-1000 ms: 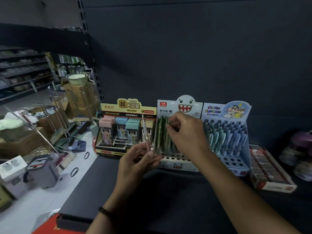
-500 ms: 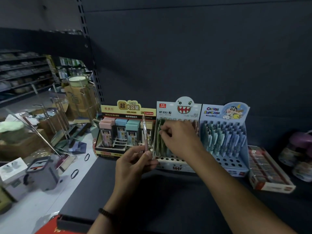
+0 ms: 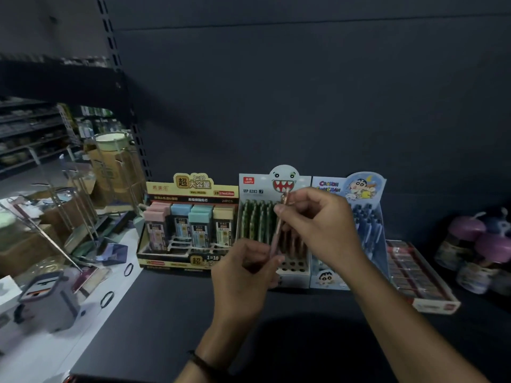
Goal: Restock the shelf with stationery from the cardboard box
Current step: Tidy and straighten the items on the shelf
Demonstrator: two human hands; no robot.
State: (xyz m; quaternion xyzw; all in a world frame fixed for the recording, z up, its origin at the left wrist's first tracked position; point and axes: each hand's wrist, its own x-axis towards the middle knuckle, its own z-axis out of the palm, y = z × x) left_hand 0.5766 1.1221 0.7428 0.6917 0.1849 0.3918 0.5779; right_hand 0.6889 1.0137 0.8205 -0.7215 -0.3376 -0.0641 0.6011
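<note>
On the dark shelf (image 3: 171, 313), before a shark-faced pen box (image 3: 255, 186), one pencil (image 3: 277, 230) was pinched by fingers of the left hand (image 3: 246, 275) and the right hand (image 3: 320, 225).

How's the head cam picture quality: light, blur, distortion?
Head view: dim overall, back panel near black, floor at left brighter. Head view: left hand smeared by motion, right hand and pencil sharper, purple-lidded jars at right soft. Head view: wide-angle lens makes the slotted upright lean and curve.
</note>
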